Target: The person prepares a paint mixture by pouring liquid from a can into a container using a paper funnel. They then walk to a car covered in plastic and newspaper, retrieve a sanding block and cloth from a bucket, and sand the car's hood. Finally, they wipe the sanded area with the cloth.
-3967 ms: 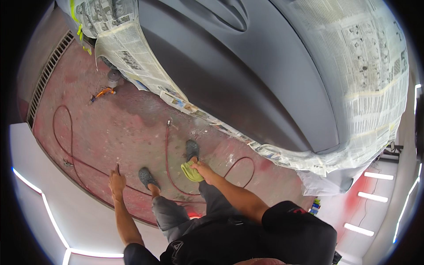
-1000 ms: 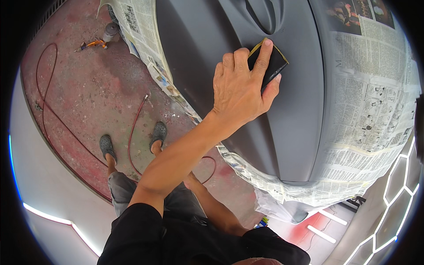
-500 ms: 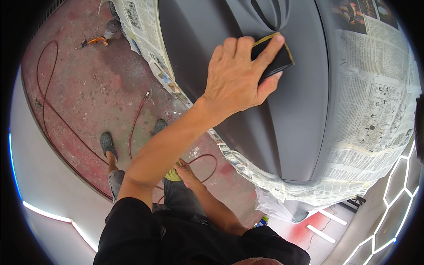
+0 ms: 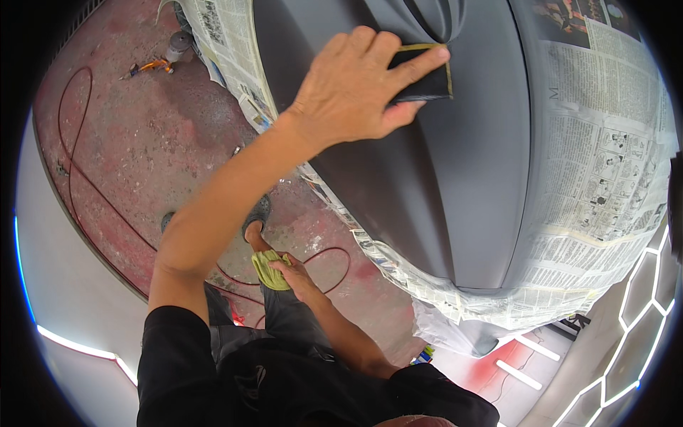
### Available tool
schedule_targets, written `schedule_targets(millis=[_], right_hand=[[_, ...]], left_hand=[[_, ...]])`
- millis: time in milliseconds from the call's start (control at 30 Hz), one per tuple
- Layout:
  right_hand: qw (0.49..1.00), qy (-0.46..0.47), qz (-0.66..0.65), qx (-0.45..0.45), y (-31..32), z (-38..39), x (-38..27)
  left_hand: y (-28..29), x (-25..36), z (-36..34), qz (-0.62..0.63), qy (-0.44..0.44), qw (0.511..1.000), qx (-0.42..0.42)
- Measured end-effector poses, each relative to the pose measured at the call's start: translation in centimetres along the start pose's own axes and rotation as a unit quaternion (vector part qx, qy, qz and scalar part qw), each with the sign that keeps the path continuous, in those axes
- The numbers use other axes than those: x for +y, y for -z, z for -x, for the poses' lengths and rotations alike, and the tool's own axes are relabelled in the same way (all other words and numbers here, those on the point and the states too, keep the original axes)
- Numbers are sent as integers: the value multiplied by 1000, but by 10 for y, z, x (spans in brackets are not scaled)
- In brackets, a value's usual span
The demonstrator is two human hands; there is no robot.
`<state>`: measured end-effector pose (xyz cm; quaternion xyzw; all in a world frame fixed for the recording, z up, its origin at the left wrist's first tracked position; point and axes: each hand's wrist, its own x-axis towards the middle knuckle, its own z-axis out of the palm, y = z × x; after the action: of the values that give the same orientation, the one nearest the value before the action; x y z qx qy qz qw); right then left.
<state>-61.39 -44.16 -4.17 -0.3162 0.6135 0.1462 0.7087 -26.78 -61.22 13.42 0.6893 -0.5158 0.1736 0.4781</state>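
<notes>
My left hand [image 4: 348, 89] presses a black sanding pad [image 4: 427, 80] with a yellowish edge flat against a matte grey car body panel [image 4: 477, 178]. Its index finger lies stretched across the pad, and the thumb grips the lower side. The pad sits just below a curved recess in the panel; my fingers cover its left part. Lower down, away from the panel, my right hand [image 4: 295, 274] is closed on a bunched yellow-green cloth [image 4: 265, 272] in front of my leg.
Newspaper masking [image 4: 590, 164] surrounds the panel, with plastic sheeting [image 4: 441, 324] at its lower edge. A red hose [image 4: 89, 181] loops over the stained floor [image 4: 163, 128]. An orange-handled tool [image 4: 153, 66] lies beside a grey canister [image 4: 179, 46] at the upper left.
My left hand has slid the sanding pad left and slightly up across the panel. The cloth in my right hand shows more fully, and my feet have shifted.
</notes>
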Motion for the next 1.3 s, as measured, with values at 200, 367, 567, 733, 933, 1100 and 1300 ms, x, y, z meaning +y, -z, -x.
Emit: schedule_targets(millis=[200,367,567,733,933,1100,1300], right_hand=[[1000,-2,-5,-6,-1,-3,3],[1000,9,-18,-12,-3,-6,6],[1000,4,-15,-10,-9,-2,-2],[999,8,-41,-16,-9,-6,0],[999,-9,-31,-13,-12,-5,-4],[999,-16,-43,-22,-7,-4,-4],[999,1,-43,-23,-6,-4,-4]], left_hand=[[6,-9,3,-2,-30,999,17],[3,-23,0,-19,-46,999,3],[7,-14,-7,3,-94,995,19],[14,-36,0,-40,-79,996,-6],[15,-23,-10,-31,-90,995,17],[22,-37,1,-64,-72,995,-2],[14,-24,-11,-49,-83,995,3]])
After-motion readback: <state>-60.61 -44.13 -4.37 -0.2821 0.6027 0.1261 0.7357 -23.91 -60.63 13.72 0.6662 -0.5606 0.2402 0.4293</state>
